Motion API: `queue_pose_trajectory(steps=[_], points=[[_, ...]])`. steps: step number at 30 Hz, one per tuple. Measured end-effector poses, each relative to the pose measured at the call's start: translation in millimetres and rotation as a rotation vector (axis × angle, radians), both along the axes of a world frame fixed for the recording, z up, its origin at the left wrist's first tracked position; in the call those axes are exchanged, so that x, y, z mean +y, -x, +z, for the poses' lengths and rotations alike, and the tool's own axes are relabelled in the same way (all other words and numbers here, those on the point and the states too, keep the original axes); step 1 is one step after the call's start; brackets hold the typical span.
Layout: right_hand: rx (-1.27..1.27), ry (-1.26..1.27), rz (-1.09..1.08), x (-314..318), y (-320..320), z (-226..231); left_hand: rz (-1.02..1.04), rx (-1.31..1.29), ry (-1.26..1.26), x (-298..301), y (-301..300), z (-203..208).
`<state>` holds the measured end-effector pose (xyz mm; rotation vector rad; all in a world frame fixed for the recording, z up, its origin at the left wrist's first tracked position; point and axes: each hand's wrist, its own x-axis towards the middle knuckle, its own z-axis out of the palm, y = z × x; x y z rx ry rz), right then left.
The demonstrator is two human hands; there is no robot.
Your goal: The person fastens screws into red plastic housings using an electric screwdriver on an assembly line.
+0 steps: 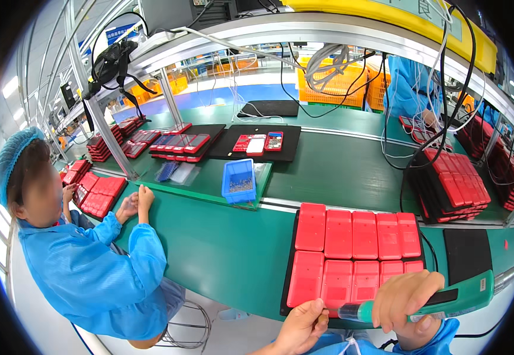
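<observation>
Ten red casings on a black tray, right hand wrapped around a green screwdriver by the tray's near edge, left hand pinched narrow there, contents unclear

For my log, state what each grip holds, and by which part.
Right grip: green handheld tool, by its front body, behind the clear nose. Left grip: cannot tell whether anything is pinched.

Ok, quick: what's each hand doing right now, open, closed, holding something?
Right hand: closed around the green power screwdriver.
Left hand: pinched closed by that screwdriver's tip; can't tell whether it holds anything small.
</observation>
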<state>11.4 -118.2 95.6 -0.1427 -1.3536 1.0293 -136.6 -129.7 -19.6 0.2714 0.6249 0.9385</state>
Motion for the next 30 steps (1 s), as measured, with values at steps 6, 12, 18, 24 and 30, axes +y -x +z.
queue_pose_trajectory(steps=[6,12,18,24,30], points=[[-0.032,-0.020,0.033,2.3,5.4,-1.8,0.030,0.058,-0.079,-3.8,3.8,-5.4],[0.014,-0.027,0.342,29.6,-8.9,-13.1,-0.161,0.092,-0.260,7.7,18.6,-16.1],[-0.046,0.007,0.068,35.1,5.9,-7.3,-0.056,-0.089,0.002,-2.4,49.5,-11.7],[-0.271,0.086,0.061,48.3,23.9,-16.4,-0.103,-0.256,-0.009,-11.8,59.5,-31.2],[-0.311,0.019,0.145,52.4,27.9,-25.1,-0.059,-0.262,0.124,-23.1,56.9,-37.0]])
